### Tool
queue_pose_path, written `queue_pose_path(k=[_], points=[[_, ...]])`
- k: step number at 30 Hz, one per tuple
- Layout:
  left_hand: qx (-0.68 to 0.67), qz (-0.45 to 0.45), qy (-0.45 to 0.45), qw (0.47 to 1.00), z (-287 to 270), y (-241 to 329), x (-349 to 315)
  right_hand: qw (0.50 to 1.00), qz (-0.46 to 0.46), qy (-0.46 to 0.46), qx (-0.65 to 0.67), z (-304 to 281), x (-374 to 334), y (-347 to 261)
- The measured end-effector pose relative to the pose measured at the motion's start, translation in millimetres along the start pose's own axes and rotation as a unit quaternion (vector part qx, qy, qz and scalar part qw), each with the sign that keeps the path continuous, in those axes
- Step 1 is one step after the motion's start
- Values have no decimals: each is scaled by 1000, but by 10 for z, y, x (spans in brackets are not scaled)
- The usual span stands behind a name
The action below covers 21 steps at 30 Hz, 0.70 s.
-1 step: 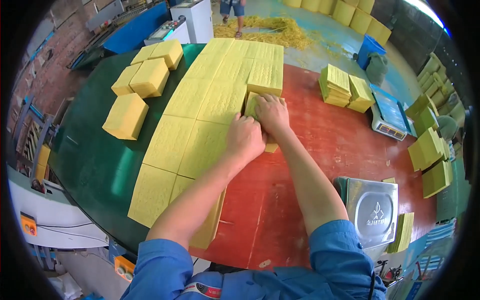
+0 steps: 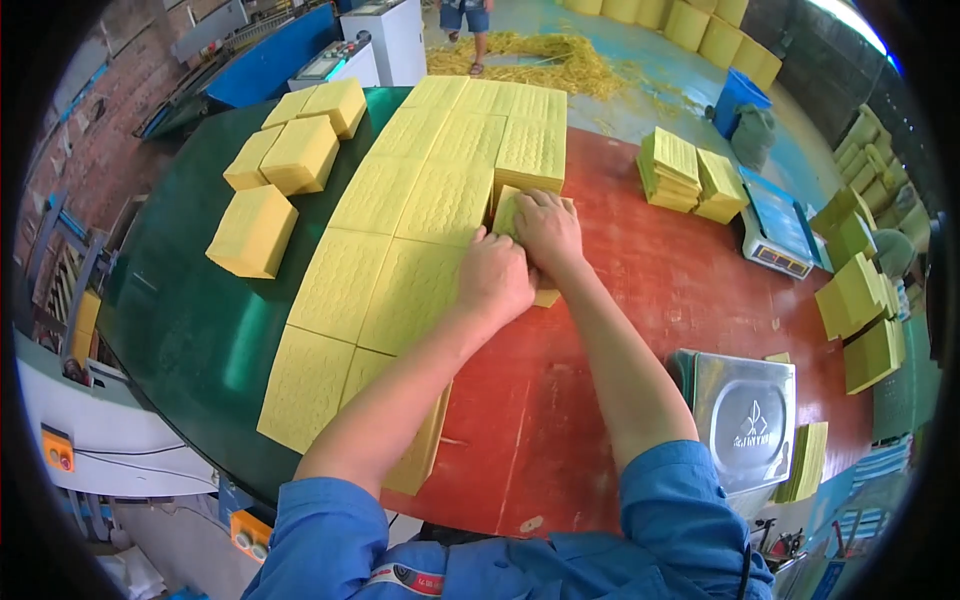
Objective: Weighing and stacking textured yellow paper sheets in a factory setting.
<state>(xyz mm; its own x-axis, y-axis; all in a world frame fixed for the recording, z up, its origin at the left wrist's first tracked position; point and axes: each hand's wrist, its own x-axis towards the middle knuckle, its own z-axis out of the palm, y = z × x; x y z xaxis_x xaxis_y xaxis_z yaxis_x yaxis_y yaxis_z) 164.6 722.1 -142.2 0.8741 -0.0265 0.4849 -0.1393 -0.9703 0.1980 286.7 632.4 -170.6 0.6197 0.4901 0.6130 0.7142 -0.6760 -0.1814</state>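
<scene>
A stack of yellow paper sits on the red board, beside the right edge of a block of closely packed yellow paper stacks. My right hand lies over its top with the fingers bent around it. Against its near left side is my left hand, fingers curled and partly hidden. Both hands hold this stack between them, and they cover much of it. Just beyond, another embossed yellow stack forms the far right corner of the block.
Loose yellow stacks stand on the green surface at left. On the red board are a steel-topped scale at near right, a blue-topped scale and paper stacks farther off. A person stands beyond the table.
</scene>
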Motion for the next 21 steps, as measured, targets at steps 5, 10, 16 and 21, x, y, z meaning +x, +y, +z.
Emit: queue_pose_path(k=[5, 10, 16, 21], points=[[-34, 23, -50, 998, -170, 360, -217, 999, 33, -28, -3, -443, -460, -20], [-49, 63, -68, 995, -524, 752, -692, 999, 32, -23, -16, -958, -1032, -254], [-97, 92, -81, 988, -928, 1441, -1650, 996, 55, -63, 4, -1797, -2014, -719], [-171, 62, -127, 975, -1272, 1969, -2382, 991, 70, -113, 22, -2400, -2749, -990]])
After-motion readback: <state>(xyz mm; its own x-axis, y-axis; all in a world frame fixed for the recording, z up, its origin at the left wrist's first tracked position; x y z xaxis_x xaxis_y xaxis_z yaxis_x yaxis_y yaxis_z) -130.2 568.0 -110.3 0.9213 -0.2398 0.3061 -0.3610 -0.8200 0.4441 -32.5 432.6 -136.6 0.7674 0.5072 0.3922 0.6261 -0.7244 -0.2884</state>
